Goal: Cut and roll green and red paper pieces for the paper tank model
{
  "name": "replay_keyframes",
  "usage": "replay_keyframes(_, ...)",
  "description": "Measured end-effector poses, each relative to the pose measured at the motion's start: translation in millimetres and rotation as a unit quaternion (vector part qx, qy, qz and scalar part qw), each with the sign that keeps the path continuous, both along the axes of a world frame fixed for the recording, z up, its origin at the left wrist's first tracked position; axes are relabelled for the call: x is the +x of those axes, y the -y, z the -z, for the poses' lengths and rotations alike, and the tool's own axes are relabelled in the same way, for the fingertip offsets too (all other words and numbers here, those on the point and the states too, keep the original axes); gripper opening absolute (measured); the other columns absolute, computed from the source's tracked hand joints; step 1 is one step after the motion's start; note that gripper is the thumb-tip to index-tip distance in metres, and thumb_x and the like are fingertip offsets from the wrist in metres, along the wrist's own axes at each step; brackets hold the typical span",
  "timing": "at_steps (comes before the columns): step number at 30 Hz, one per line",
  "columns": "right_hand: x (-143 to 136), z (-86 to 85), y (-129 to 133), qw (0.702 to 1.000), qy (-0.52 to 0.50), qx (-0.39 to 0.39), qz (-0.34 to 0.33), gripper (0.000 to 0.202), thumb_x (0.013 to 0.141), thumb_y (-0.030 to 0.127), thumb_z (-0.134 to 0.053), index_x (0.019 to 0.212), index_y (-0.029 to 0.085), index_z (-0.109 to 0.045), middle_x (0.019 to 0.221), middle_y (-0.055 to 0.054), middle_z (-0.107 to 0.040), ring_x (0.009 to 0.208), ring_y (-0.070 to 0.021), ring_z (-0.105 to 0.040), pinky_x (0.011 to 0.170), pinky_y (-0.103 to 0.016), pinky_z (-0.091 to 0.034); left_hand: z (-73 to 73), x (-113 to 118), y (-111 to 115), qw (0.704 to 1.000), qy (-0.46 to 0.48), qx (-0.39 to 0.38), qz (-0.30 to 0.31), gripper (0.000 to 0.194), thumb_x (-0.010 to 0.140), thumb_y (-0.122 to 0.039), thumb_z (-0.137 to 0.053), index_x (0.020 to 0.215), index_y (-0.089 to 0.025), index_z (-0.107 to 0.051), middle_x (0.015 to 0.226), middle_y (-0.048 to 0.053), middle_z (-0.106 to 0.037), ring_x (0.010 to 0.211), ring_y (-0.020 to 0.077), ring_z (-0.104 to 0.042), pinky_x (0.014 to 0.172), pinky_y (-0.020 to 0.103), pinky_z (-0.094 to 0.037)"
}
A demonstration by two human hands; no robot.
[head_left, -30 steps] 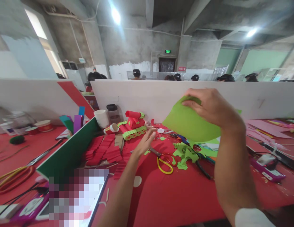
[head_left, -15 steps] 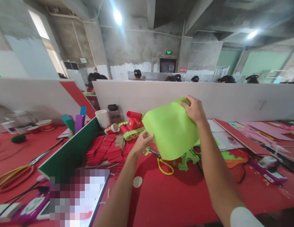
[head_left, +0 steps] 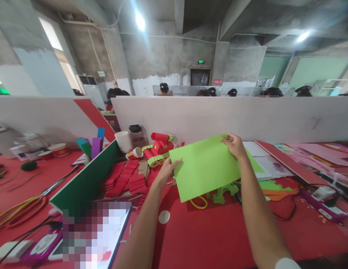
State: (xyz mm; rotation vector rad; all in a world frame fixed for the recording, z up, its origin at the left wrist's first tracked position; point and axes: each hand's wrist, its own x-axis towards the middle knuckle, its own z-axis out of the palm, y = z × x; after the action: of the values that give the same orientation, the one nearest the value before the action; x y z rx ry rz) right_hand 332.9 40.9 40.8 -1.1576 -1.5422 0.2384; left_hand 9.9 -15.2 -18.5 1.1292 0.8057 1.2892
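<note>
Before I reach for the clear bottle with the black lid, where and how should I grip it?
Best by the upper body of the clear bottle, just under its black lid, coming from above and in front. It stands upright, with a white cylinder close on its left, a tipped red-and-white paper cup before its base and the white divider behind.

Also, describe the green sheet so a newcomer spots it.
Above the red table, the left hand and right hand hold up the green sheet. It's broad and straight-edged, unlike the jagged green scraps showing past its lower edge.
</note>
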Motion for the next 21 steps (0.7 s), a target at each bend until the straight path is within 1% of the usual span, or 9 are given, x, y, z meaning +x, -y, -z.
replay_keyframes(3, 4.7, 3.0, 2.0, 0.997, -0.028, -0.067, -0.010, 0.057, 0.073, 0.058, -0.071, 0.111, 0.016, -0.064, 0.110, -0.015, -0.069, 0.106, -0.0320, -0.064, 0.090, -0.045, -0.050, 6.0, -0.4, -2.9, 0.998, -0.041, -0.018, -0.037, 0.043, 0.062, -0.042, -0.081, 0.091, -0.011, -0.071, 0.078, 0.009, -0.074, 0.070, 0.0228, -0.070, 0.059, 0.028, -0.051)
replay_keyframes(6, 9.1, 5.7, 6.2, 0.985, -0.027, -0.168, -0.035, 0.070, 0.069, 0.054, -0.076, 0.127, 0.017, -0.059, 0.122, -0.018, -0.065, 0.114, -0.0353, -0.061, 0.095, -0.048, -0.049, 12.0, -2.6, -10.3, 0.995, -0.018, -0.023, -0.096, 0.041, 0.063, -0.042, -0.081, 0.088, -0.012, -0.071, 0.074, 0.008, -0.074, 0.072, 0.0241, -0.070, 0.061, 0.030, -0.053)
replay_keyframes(8, 12.1, 7.9, 9.1, 0.975, -0.007, -0.213, -0.059, 0.070, 0.065, 0.049, -0.082, 0.125, 0.019, -0.062, 0.128, -0.018, -0.063, 0.121, -0.0380, -0.056, 0.097, -0.047, -0.049, 15.2, -5.0, -16.1, 0.992, 0.016, -0.022, -0.127, 0.039, 0.063, -0.038, -0.081, 0.091, -0.013, -0.071, 0.077, 0.008, -0.075, 0.076, 0.0246, -0.071, 0.065, 0.032, -0.055)
replay_keyframes(10, 14.4, 9.4, 11.6, 0.970, -0.002, -0.231, -0.076, 0.067, 0.061, 0.043, -0.085, 0.121, 0.020, -0.065, 0.128, -0.016, -0.063, 0.122, -0.0385, -0.055, 0.096, -0.044, -0.051, 17.3, -7.2, -21.1, 0.986, 0.055, -0.019, -0.157, 0.038, 0.064, -0.034, -0.081, 0.094, -0.013, -0.070, 0.083, 0.008, -0.076, 0.080, 0.0244, -0.071, 0.070, 0.034, -0.056)
replay_keyframes(13, 13.3, 7.8, 15.2, 0.959, -0.065, -0.250, -0.121, 0.066, 0.065, 0.042, -0.084, 0.123, 0.019, -0.062, 0.111, -0.015, -0.072, 0.101, -0.0316, -0.068, 0.082, -0.039, -0.057, 17.8, -8.4, -24.8, 0.971, 0.119, -0.024, -0.205, 0.032, 0.069, -0.030, -0.078, 0.095, -0.013, -0.069, 0.094, 0.009, -0.076, 0.083, 0.0231, -0.072, 0.077, 0.035, -0.057)
replay_keyframes(15, 7.5, 4.0, 18.2, 0.943, -0.124, -0.249, -0.183, 0.061, 0.070, 0.042, -0.080, 0.123, 0.019, -0.059, 0.101, -0.012, -0.074, 0.085, -0.0237, -0.071, 0.071, -0.033, -0.059, 16.5, -7.2, -24.6, 0.961, 0.155, -0.028, -0.229, 0.029, 0.073, -0.028, -0.076, 0.097, -0.014, -0.068, 0.101, 0.010, -0.075, 0.086, 0.0219, -0.072, 0.080, 0.035, -0.057)
replay_keyframes(17, -2.8, 0.3, 20.9, 0.925, -0.166, -0.238, -0.244, 0.054, 0.074, 0.042, -0.078, 0.120, 0.020, -0.059, 0.100, -0.010, -0.074, 0.079, -0.0193, -0.071, 0.064, -0.028, -0.058, 15.1, -4.3, -23.0, 0.955, 0.177, -0.024, -0.238, 0.027, 0.076, -0.027, -0.074, 0.099, -0.015, -0.068, 0.108, 0.010, -0.073, 0.090, 0.0207, -0.072, 0.082, 0.034, -0.057)
replay_keyframes(18, -9.4, -0.6, 21.6, 0.919, -0.180, -0.236, -0.260, 0.051, 0.074, 0.041, -0.077, 0.118, 0.021, -0.060, 0.100, -0.009, -0.074, 0.079, -0.0192, -0.071, 0.061, -0.026, -0.057, 14.7, -2.1, -22.0, 0.954, 0.182, -0.021, -0.238, 0.028, 0.077, -0.028, -0.073, 0.100, -0.015, -0.067, 0.110, 0.010, -0.073, 0.092, 0.0202, -0.071, 0.083, 0.033, -0.057)
replay_keyframes(21, -31.5, 1.4, 19.6, 0.913, -0.196, -0.251, -0.254, 0.044, 0.071, 0.036, -0.080, 0.109, 0.020, -0.064, 0.097, -0.008, -0.074, 0.079, -0.0224, -0.072, 0.057, -0.028, -0.057, 15.6, 5.7, -19.1, 0.963, 0.162, -0.019, -0.214, 0.034, 0.075, -0.033, -0.075, 0.103, -0.016, -0.066, 0.112, 0.010, -0.072, 0.095, 0.0211, -0.070, 0.081, 0.033, -0.057)
